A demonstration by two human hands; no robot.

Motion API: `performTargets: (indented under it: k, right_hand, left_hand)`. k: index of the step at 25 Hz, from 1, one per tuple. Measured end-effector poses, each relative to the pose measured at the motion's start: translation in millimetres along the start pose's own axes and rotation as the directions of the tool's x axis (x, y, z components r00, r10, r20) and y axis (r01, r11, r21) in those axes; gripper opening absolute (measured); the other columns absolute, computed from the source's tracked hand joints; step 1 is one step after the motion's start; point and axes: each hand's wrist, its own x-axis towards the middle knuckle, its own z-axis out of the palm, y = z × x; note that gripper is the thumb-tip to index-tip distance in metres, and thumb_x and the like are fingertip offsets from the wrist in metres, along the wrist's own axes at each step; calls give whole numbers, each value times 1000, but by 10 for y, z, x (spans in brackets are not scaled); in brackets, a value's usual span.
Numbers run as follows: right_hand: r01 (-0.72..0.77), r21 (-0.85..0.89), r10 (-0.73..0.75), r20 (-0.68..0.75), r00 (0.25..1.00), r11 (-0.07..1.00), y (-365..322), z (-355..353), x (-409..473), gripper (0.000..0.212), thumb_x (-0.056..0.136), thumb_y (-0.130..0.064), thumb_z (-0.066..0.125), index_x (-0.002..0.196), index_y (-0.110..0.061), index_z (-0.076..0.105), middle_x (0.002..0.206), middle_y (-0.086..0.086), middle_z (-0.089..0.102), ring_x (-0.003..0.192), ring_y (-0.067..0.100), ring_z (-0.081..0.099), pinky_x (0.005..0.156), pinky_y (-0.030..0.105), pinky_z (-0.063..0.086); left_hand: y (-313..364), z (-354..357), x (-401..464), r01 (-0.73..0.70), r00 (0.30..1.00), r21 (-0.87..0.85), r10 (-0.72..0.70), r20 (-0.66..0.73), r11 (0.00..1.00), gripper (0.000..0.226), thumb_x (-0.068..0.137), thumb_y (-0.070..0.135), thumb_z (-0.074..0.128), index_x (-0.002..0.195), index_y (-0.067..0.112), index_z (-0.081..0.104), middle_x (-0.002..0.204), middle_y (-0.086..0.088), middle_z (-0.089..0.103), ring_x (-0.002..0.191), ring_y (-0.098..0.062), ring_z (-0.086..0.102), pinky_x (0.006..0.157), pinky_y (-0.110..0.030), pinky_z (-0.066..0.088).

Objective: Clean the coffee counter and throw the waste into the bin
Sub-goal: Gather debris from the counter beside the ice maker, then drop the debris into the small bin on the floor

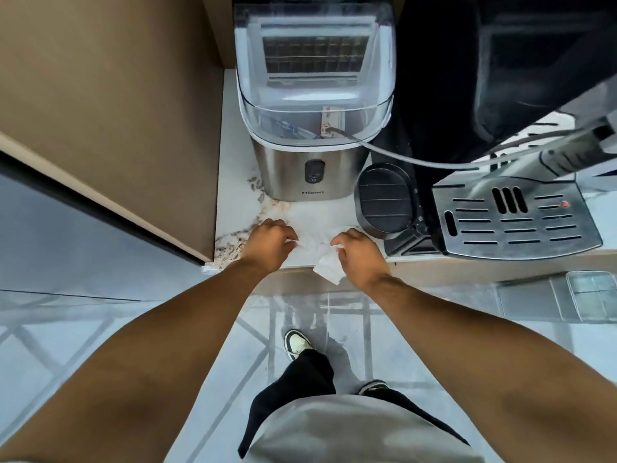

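A white marble counter (230,135) runs in front of me, with brown crumbs (233,243) scattered along its left front corner. My left hand (268,242) rests on the counter by the crumbs, its fingers pinching one end of a crumpled white tissue (325,262). My right hand (359,252) grips the tissue's other end, and part of the tissue hangs over the counter's front edge. No bin is in view.
A steel ice maker (310,128) with a clear lid stands right behind my hands. A round black container (384,198) and a coffee machine's drip tray (517,222) sit to the right. A brown cabinet wall (100,111) bounds the counter on the left. Below is a tiled floor (133,329).
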Motion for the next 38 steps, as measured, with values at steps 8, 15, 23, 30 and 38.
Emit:
performTargets:
  k: [8, 15, 23, 30, 38]
  right_hand:
    - [-26, 107, 24, 21, 999, 994, 556, -144, -676, 36, 88, 5, 54, 117, -14, 66, 123, 8, 56, 112, 26, 58, 93, 27, 44]
    - [-133, 168, 141, -34, 989, 977, 1475, -300, -1528, 31, 91, 1, 54, 116, -12, 66, 130, 12, 55, 114, 31, 58, 92, 27, 46]
    - [-340, 304, 402, -169, 900, 890, 2744, -662, -2563, 34, 93, 1, 45, 114, -12, 68, 133, 11, 56, 114, 28, 59, 88, 17, 39]
    - [-518, 402, 631, -232, 740, 755, 3788, -838, -3468, 34, 91, 3, 48, 111, -15, 69, 124, 8, 59, 110, 26, 60, 88, 23, 44]
    - [-596, 479, 749, -239, 618, 645, 4898, -1004, -3967, 28, 91, -1, 52, 105, -16, 72, 115, 10, 63, 104, 30, 62, 85, 25, 43]
  left_hand:
    - [718, 241, -340, 28, 999, -54, -30, -37, 998, 11, 86, 12, 71, 96, 15, 77, 97, -10, 67, 86, -29, 65, 79, -32, 51]
    - [1837, 772, -498, -66, 997, -43, 68, 47, 997, 12, 85, 8, 71, 95, 12, 76, 96, -12, 67, 88, -28, 63, 79, -32, 47]
    - [3370, 1535, -298, -315, 938, 16, 309, 158, 949, 14, 84, 6, 68, 95, 11, 75, 91, -6, 66, 87, -23, 61, 70, -25, 36]
    - [4670, 2131, -48, -516, 833, -1, 501, 234, 857, 17, 87, 4, 61, 97, 11, 73, 90, -2, 57, 93, -23, 57, 72, -22, 29]
    - [5924, 2900, 378, -594, 759, -34, 573, 308, 804, 19, 85, 2, 58, 95, 8, 73, 96, -12, 60, 94, -27, 58, 73, -24, 32]
